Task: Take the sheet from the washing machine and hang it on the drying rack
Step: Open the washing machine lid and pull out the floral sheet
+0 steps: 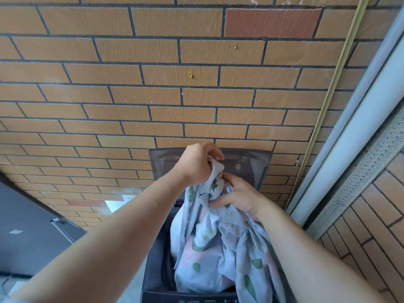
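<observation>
A light blue sheet point(220, 241) with green leaf prints and pink patches hangs bunched, lifted partly out of the dark top-loading washing machine point(154, 278) at the bottom centre. My left hand point(196, 164) grips the top of the bunch, fingers curled round the fabric. Just below and to the right, my right hand point(238, 196) clutches another fold of the same sheet. The sheet's lower part still lies inside the drum. The machine's raised lid point(247, 164) stands behind my hands. No drying rack is in view.
A tan brick wall point(175, 95) fills the view straight ahead, close behind the machine. A dark cabinet or appliance point(28, 232) stands at the left. On the right run a grey-white pipe or frame point(349, 149) and a perforated panel point(369, 169).
</observation>
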A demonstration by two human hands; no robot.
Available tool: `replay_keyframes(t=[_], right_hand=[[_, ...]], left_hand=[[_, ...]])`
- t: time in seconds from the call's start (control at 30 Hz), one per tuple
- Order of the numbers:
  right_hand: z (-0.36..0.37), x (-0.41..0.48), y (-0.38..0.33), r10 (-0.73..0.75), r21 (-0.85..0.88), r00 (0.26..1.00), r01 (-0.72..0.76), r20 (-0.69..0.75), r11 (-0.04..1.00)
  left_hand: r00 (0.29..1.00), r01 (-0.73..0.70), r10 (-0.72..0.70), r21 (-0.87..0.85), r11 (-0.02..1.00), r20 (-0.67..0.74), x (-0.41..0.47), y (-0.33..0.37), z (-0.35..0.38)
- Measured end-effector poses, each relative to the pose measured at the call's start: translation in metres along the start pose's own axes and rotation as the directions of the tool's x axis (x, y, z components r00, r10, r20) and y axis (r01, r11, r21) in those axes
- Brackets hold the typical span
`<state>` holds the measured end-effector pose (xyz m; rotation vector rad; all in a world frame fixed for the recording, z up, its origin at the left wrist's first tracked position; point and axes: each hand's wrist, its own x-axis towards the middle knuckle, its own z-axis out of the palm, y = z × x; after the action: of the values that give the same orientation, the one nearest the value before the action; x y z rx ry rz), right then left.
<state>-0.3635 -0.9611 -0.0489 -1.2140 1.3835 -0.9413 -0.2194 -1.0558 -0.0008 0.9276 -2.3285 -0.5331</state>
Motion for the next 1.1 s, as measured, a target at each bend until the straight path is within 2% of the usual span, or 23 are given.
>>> replay_keyframes(t=[0.13,0.2,0.27,0.3,0.4,0.47,0.53,0.67,0.73,0.8,0.93,1.0,1.1], right_hand=[[-0.003,0.0,0.007,-0.028,0.093,0.987,0.043,-0.156,0.995],[-0.006,-0.002,0.006,-0.05,0.141,0.976,0.081,-0.213,0.987],[-0.008,-0.002,0.004,-0.063,0.16,0.969,0.104,-0.24,0.982],[-0.009,-0.001,0.003,-0.064,0.165,0.968,0.106,-0.241,0.981],[-0.011,0.0,0.004,-0.052,0.159,0.968,0.093,-0.245,0.983],[-0.013,0.001,0.005,-0.052,0.155,0.968,0.092,-0.247,0.984],[-0.016,0.001,0.006,-0.063,0.144,0.971,0.098,-0.232,0.985],[-0.015,0.0,0.0,-0.103,0.124,0.99,0.115,-0.099,0.986],[-0.01,0.001,-0.003,-0.098,0.128,0.995,0.1,-0.024,0.987],[-0.004,0.001,-0.004,-0.07,0.107,0.997,0.068,0.015,0.992],[0.014,0.004,-0.002,-0.032,-0.007,0.993,0.033,0.117,0.999],[0.02,0.005,-0.002,-0.015,-0.047,0.998,0.018,0.064,0.999],[0.016,0.009,0.0,-0.025,-0.01,0.999,0.024,-0.045,1.0]], left_hand=[[0.987,0.154,-0.155,-0.027,0.988,-0.037,-0.013,-0.031,0.01],[0.965,0.257,-0.256,-0.006,0.966,0.057,-0.026,-0.047,0.018],[0.903,0.379,-0.382,0.054,0.924,0.198,-0.042,-0.063,0.03],[0.871,0.428,-0.439,0.097,0.898,0.219,-0.049,-0.07,0.038],[0.821,0.548,-0.56,0.117,0.828,0.114,-0.056,-0.082,0.048],[0.831,0.554,-0.556,0.04,0.831,0.025,-0.051,-0.08,0.042],[0.864,0.503,-0.503,0.014,0.864,-0.03,-0.042,-0.071,0.026],[0.956,0.277,-0.282,0.069,0.958,0.083,-0.023,-0.039,-0.002],[0.977,0.165,-0.176,0.096,0.982,0.124,-0.017,-0.021,-0.006],[0.983,0.114,-0.121,0.059,0.992,0.14,-0.011,-0.012,-0.006],[0.967,0.207,-0.177,-0.165,0.964,0.183,-0.008,-0.007,-0.001],[0.959,0.254,-0.198,-0.299,0.92,0.205,-0.01,-0.008,0.004],[0.944,0.329,-0.277,-0.553,0.766,0.179,-0.017,-0.019,0.008]])
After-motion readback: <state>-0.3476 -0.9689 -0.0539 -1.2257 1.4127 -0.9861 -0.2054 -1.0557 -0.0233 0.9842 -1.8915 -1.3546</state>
